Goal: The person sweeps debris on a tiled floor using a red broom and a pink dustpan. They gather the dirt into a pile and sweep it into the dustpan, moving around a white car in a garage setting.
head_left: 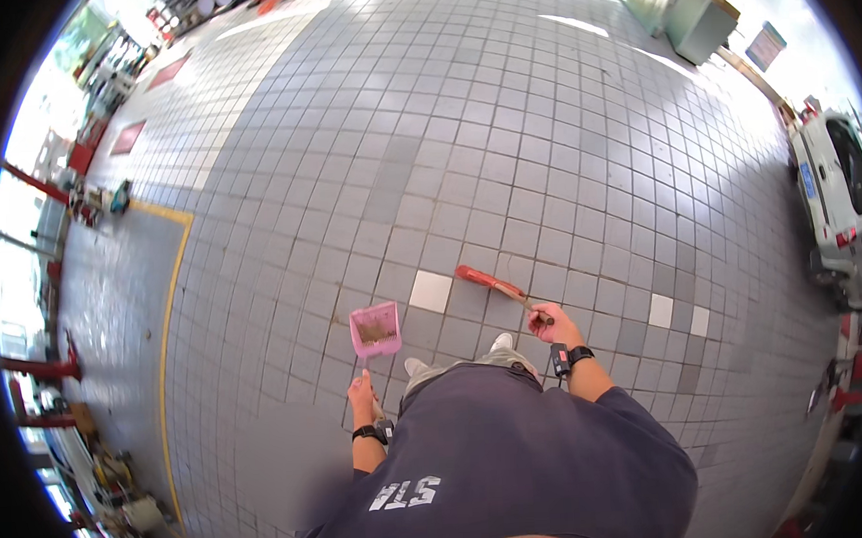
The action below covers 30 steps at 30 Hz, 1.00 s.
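A pink dustpan [377, 330] extends in front of my left hand [362, 399], whose fingers are closed round its handle. Brownish debris lies inside the pan. My right hand [555, 324] grips the wooden handle of a brush with a red head [489, 281]. The brush points away to the left, its head over the tiles to the right of a white tile and apart from the dustpan. Whether the bristles touch the floor I cannot tell.
Grey floor tiles [503, 150] spread out ahead, with a yellow line [168, 309] on the left. Red lift arms [46, 368] and equipment stand along the left side. A white car [832, 189] is at the right, and a greenish cabinet [701, 24] stands far right.
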{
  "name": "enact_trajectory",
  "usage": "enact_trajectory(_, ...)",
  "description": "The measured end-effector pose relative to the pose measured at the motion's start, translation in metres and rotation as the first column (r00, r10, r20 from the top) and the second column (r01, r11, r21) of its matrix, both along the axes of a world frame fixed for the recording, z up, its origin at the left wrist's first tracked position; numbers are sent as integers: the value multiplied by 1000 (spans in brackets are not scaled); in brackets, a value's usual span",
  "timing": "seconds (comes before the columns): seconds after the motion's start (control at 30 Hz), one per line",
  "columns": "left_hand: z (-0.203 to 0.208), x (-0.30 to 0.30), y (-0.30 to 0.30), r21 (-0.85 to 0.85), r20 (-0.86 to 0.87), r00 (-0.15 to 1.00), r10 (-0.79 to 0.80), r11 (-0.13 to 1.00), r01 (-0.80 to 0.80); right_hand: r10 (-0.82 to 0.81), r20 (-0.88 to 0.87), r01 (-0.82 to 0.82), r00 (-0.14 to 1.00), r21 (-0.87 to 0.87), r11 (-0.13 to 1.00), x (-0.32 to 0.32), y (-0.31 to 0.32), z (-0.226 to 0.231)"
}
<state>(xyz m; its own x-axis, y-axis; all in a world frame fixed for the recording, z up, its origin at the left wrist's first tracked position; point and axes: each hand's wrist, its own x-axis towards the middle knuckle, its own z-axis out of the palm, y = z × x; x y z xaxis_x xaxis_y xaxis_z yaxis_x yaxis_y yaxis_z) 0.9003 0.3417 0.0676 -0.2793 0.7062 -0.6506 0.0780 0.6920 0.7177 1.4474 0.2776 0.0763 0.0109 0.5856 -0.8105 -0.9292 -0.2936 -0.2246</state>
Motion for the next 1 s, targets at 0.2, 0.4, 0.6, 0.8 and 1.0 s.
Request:
enact_trajectory(0.2, 4, 117, 35, 11, 134, 989, -71, 998, 70, -233, -186, 235, 954, -14, 972, 73, -95, 68)
enact_trajectory(0.4, 25, 250, 85, 46, 168, 923, -346, 938, 343, -493, -214, 508, 843, 16, 861, 97, -152, 73)
enact_trajectory(0.6, 23, 364, 128, 180, 202, 841, -502, 863, 472, -707, -158, 712, 690, -30, 701, 138, -174, 80)
enact_trajectory(0.8, 50, 519, 161, 332, 155, 695, -702, 700, 632, -789, -93, 787, 608, -61, 614, 216, -206, 46)
enact_trajectory(1.0, 91, 665, 205, 501, 134, 579, -804, 559, 660, -919, 29, 913, 393, -134, 386, 299, -221, 62)
